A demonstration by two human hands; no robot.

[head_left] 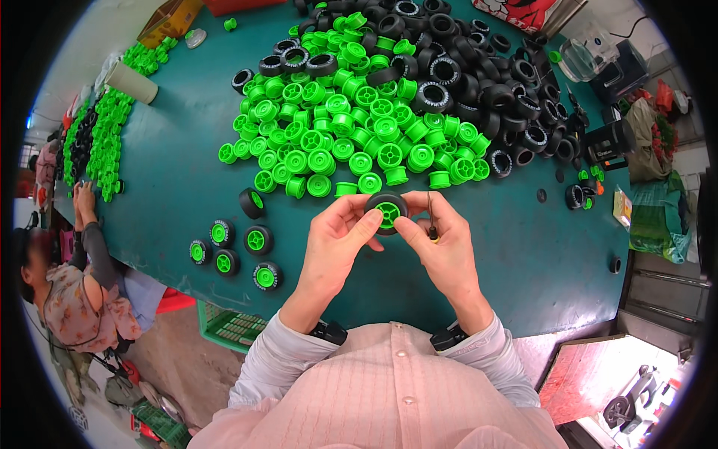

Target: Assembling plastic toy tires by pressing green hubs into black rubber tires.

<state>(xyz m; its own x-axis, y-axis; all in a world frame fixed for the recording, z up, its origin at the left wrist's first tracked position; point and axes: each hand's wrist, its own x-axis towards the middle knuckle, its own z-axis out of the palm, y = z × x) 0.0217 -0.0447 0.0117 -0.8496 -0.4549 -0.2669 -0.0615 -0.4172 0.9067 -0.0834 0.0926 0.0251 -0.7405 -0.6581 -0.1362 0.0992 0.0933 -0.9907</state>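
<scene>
My left hand and right hand (a thin tool there too) pinch one wheel over the table; six wheels look done, but many green rims and black tires seem left

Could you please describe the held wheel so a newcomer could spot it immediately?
On the green table, find the green rim pile. Just below, the left hand and right hand hold the black-tyred wheel; similar wheels to the left rest untouched.

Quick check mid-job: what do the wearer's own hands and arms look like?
The left hand and right hand are bare, without gloves. Pale greyish sleeves end near the wrists, each with a black band-like device.
</scene>
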